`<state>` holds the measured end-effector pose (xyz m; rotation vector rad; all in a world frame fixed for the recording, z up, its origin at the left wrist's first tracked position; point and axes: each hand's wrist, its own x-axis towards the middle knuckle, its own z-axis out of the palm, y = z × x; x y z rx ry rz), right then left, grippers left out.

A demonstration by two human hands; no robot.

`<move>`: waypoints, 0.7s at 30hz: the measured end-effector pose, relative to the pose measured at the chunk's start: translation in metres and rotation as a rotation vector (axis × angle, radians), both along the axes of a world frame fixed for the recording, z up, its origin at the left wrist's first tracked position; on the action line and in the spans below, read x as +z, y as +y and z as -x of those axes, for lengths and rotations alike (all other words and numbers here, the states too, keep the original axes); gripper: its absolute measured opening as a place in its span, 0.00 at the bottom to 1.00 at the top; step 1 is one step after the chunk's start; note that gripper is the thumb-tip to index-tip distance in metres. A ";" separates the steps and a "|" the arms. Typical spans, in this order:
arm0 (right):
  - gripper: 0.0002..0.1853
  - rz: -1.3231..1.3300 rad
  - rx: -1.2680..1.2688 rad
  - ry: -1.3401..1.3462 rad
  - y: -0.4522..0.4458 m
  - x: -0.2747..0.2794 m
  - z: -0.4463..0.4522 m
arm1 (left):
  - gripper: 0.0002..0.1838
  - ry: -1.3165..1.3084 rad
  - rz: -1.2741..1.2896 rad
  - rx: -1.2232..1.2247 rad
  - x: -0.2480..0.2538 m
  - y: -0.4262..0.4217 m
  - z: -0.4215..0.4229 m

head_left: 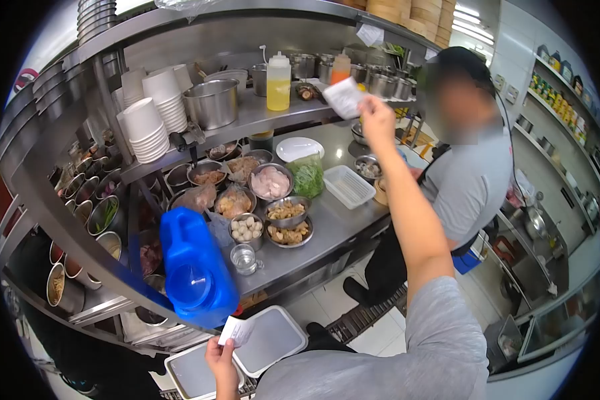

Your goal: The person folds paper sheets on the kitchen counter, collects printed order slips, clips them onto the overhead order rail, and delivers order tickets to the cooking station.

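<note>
My right hand (378, 120) is raised at shelf height on an outstretched arm, its fingers closed on the edge of a white paper slip (345, 99). Low at the front, my left hand (221, 357) pinches a second white slip with print (237, 330) between thumb and fingers. That slip is above two pale trays (271, 340). A blue plastic jug (197, 273) stands just behind my left hand. Beyond it on the steel counter (327, 227) are bowls of raw food, a glass mug (245, 259), bagged greens (307, 175) and a white basket (349, 187).
A co-worker in a grey shirt (470, 180) stands at the right of the counter. The overhead steel shelf (247, 127) carries stacked white tubs (147, 130), a metal pot (211, 105) and a yellow squeeze bottle (279, 83). Metal containers fill the rack at left.
</note>
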<state>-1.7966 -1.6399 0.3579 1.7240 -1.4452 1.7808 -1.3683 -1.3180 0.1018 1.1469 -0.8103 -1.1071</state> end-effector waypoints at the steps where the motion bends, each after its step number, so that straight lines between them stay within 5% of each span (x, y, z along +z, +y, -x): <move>1: 0.10 0.122 0.030 -0.034 -0.032 0.014 0.022 | 0.06 -0.017 0.001 0.023 -0.004 -0.003 0.005; 5: 0.08 0.129 0.616 -0.796 -0.105 0.091 0.072 | 0.06 -0.055 0.008 0.159 -0.015 -0.024 0.040; 9: 0.12 0.050 0.682 -1.134 -0.204 0.121 0.141 | 0.06 0.045 -0.004 0.297 -0.030 -0.063 0.090; 15: 0.08 0.022 0.657 -1.114 -0.259 0.176 0.172 | 0.06 0.006 -0.009 0.285 -0.027 -0.096 0.132; 17: 0.12 0.114 0.631 -1.150 -0.249 0.186 0.155 | 0.07 0.004 -0.005 0.354 -0.026 -0.095 0.130; 20: 0.15 0.360 0.244 -1.069 -0.219 0.168 0.108 | 0.07 0.017 -0.003 0.449 -0.013 -0.080 0.130; 21: 0.16 0.458 0.323 -1.004 -0.215 0.147 0.094 | 0.15 -0.031 -0.135 0.424 -0.003 -0.070 0.126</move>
